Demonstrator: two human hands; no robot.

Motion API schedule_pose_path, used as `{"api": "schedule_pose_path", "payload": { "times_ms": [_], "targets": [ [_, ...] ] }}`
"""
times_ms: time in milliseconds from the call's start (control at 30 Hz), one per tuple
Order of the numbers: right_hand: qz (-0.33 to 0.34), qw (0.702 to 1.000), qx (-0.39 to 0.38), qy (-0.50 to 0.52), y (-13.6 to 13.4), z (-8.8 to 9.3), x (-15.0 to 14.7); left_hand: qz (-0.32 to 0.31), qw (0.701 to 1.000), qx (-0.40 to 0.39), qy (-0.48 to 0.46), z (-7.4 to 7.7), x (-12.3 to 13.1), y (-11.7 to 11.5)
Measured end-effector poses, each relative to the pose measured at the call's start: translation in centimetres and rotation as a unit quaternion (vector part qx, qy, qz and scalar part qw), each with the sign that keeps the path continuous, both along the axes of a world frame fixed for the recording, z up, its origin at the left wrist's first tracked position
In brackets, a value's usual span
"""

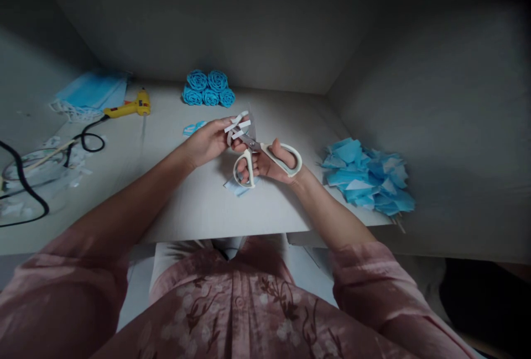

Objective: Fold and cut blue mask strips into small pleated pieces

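In the middle of the view my left hand (211, 140) is closed on narrow white strips (239, 126), their ends sticking out past the fingertips. My right hand (271, 165) grips a pair of scissors (254, 144) by its cream handles, the thumb through one loop and fingers through the other. The scissor blades are spread apart and lie against the white strips. Below the scissors a pale blue piece (239, 186) rests on the table. Small blue-and-white pieces (194, 128) lie just behind my left hand.
Several rolled blue rosettes (209, 89) sit stacked at the back. A yellow glue gun (128, 107) with a black cord stands at the left, beside a pile of blue face masks (91, 93). Clear plastic scraps (50, 171) lie left; a heap of blue pieces (367, 176) lies right.
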State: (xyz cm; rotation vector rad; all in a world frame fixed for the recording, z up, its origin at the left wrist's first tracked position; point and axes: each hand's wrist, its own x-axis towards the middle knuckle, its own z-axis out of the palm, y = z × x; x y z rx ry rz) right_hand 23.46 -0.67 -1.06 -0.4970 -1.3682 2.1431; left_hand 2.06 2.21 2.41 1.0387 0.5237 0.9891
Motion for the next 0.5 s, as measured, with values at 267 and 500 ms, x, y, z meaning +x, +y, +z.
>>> {"api": "schedule_pose_path", "payload": {
  "times_ms": [267,500],
  "targets": [
    [-0.016,1.0,0.005,0.002,-0.15,0.52,0.02,-0.022,0.997,0.07,0.04,-0.75,-0.3,0.18],
    [-0.025,1.0,-0.006,0.002,-0.24,0.82,-0.23,-0.015,0.997,0.07,0.04,-0.61,-0.34,-0.01]
  ]
}}
